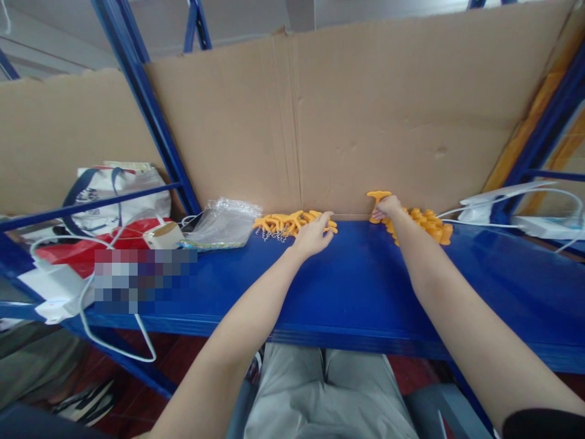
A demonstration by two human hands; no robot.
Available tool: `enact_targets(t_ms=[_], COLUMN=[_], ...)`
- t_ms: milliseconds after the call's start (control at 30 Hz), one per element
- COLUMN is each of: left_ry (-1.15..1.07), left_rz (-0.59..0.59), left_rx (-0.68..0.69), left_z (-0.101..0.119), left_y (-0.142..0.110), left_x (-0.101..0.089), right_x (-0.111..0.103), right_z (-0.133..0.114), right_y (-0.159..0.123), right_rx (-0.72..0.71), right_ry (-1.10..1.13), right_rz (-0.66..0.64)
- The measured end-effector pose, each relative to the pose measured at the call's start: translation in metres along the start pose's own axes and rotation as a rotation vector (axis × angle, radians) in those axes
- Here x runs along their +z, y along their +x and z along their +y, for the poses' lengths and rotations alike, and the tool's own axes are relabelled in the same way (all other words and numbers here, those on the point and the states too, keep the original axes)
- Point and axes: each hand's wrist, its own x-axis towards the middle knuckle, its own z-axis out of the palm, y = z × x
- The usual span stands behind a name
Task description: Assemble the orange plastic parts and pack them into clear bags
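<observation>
My left hand (313, 235) reaches to the back of the blue shelf (356, 286) and rests, fingers curled, on a heap of small orange plastic pieces with metal chains (286, 223). My right hand (387, 207) is closed on one orange T-shaped piece (378, 196), held upright against the cardboard wall (365, 116). Just right of that hand lies a second pile of orange pieces (427, 224).
A clear plastic bag (222, 223) lies left of the chained pieces. Further left are a white box (161, 235), a red bag (86, 247), a tote bag (116, 192) and white cables (98, 329). White chargers and cables (507, 204) sit at the right. Blue rack posts (146, 103) frame the shelf.
</observation>
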Motion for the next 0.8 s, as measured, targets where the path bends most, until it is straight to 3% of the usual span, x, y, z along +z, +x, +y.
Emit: enact_targets(t_ms=[100, 267, 500, 800], left_ry=[-0.003, -0.008, -0.016, -0.018], left_rz=[-0.004, -0.025, -0.028, -0.034], left_rx=[0.001, 0.001, 0.013, 0.016], left_z=[0.001, 0.001, 0.001, 0.001], left_y=[0.0, 0.0, 0.0, 0.0], left_x=[-0.001, -0.001, 0.001, 0.001], right_x=[0.0, -0.002, -0.003, -0.009], right_z=[0.001, 0.003, 0.002, 0.001], right_y=[0.004, 0.011, 0.01, 0.008], right_rx=[0.117, 0.208, 0.155, 0.14], right_ry=[0.004, -0.029, -0.183, -0.196], right_rz=[-0.075, -0.09, -0.037, -0.074])
